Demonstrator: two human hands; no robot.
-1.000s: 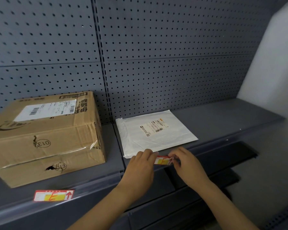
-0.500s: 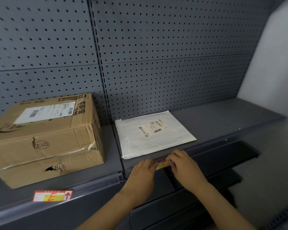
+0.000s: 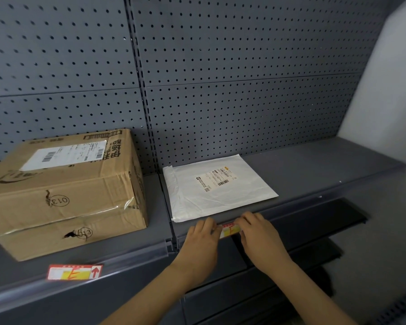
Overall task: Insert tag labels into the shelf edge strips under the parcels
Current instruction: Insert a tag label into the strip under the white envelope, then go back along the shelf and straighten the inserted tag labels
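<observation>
A small red and yellow tag label [image 3: 230, 230] sits at the shelf edge strip [image 3: 298, 208], just below the white poly mailer parcel [image 3: 220, 186]. My left hand [image 3: 202, 242] pinches the label's left end and my right hand [image 3: 260, 238] pinches its right end, so most of the label is hidden by fingers. To the left, a brown cardboard box [image 3: 61, 191] stands on the shelf. Under it, another red and yellow tag label [image 3: 75, 272] with an arrow sits in the left edge strip [image 3: 131, 259].
A grey pegboard wall [image 3: 220, 90] backs the shelf. The grey shelf surface [image 3: 326, 165] runs on to the right of the mailer. Lower dark shelves [image 3: 326, 221] show beneath. A pale wall [image 3: 389, 90] stands at the right.
Both hands have lowered the tag label from just above the shelf edge onto the edge strip. The label now lies flatter against the strip. The view has shifted slightly.
</observation>
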